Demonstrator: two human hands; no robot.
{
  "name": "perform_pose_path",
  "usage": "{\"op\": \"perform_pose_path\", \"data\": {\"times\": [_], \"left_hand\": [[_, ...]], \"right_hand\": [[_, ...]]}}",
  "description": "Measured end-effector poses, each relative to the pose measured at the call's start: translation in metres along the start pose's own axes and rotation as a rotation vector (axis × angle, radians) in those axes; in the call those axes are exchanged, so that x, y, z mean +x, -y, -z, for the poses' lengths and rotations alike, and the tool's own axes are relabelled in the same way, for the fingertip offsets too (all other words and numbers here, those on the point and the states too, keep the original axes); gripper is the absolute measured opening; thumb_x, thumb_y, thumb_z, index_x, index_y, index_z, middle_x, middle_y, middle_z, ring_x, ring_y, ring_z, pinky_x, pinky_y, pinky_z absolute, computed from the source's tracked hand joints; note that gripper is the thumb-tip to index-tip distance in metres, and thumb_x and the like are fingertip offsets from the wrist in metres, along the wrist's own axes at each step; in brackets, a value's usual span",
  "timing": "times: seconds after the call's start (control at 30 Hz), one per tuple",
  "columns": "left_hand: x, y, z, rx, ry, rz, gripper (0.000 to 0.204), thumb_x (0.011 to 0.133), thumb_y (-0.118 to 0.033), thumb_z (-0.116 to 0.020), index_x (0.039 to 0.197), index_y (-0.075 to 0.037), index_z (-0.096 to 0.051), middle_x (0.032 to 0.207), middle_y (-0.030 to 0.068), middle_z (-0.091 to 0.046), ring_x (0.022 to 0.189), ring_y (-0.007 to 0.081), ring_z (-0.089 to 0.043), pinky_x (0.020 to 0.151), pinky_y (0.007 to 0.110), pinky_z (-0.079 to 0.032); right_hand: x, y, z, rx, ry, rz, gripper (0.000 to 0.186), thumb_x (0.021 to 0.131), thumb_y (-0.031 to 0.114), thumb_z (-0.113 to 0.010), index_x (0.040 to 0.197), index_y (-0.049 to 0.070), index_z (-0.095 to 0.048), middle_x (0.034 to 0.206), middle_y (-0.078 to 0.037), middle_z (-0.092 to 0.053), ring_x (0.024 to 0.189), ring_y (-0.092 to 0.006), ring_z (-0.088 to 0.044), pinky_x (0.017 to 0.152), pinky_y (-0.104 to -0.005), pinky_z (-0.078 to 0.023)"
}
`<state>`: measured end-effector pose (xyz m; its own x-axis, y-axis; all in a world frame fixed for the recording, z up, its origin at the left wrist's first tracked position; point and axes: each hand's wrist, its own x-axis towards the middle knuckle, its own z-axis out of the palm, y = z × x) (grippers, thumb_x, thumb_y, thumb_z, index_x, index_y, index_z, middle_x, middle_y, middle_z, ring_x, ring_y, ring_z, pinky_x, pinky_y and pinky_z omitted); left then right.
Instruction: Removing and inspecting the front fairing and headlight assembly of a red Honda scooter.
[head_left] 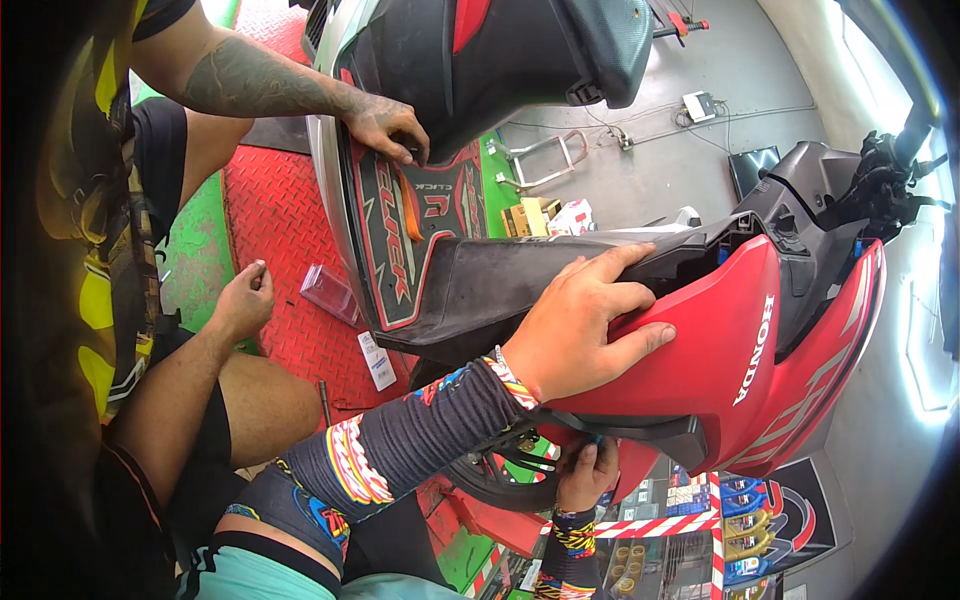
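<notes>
My left hand (590,322) lies with fingers spread on the red front side panel (700,350) of a scooter, palm down near its upper edge. The dark inner leg shield (490,285) runs beside that hand, and a gap shows between the panel and the dark trim farther right. Lower down, my right hand (588,472) is closed at the panel's underside, below a dark trim strip (640,430). Its fingertips are pinched by a small bluish spot, too small to name. The front wheel (500,485) is partly hidden behind my left forearm.
At left, another person's hand (385,125) rests on the footboard (440,200) beside an orange strip (408,200); their other hand (243,300) is near a clear plastic box (328,293). A white tag (377,360) lies on the red lift platform (265,210). Shelved bottles (745,525) stand at lower right.
</notes>
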<state>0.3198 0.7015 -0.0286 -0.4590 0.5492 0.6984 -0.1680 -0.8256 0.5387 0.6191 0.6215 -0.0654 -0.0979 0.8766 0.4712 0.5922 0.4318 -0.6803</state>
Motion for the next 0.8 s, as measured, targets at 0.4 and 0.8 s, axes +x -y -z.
{"op": "perform_pose_path", "data": {"times": [0.4,0.8], "left_hand": [[-0.003,-0.001,0.002,0.068,-0.048,-0.093,0.032,0.088,-0.025,-0.084,0.105,0.002,-0.076,0.144,0.0225,-0.053,0.136,0.0409,-0.051,0.114,0.050,-0.041],[-0.005,-0.004,0.005,0.106,-0.050,-0.095,0.036,0.089,-0.027,-0.083,0.110,0.002,-0.076,0.148,0.0202,-0.054,0.136,0.0399,-0.051,0.115,0.049,-0.040]], "right_hand": [[0.001,0.000,-0.013,-0.233,-0.059,0.064,0.025,0.112,0.027,-0.055,0.114,0.003,-0.058,0.076,-0.002,-0.061,0.058,-0.0067,-0.052,0.048,-0.0219,-0.038],[0.008,0.001,0.000,0.134,0.064,-0.078,0.035,0.109,0.037,-0.061,0.108,0.001,-0.061,0.073,-0.002,-0.058,0.051,-0.0080,-0.048,0.045,-0.0232,-0.034]]}}
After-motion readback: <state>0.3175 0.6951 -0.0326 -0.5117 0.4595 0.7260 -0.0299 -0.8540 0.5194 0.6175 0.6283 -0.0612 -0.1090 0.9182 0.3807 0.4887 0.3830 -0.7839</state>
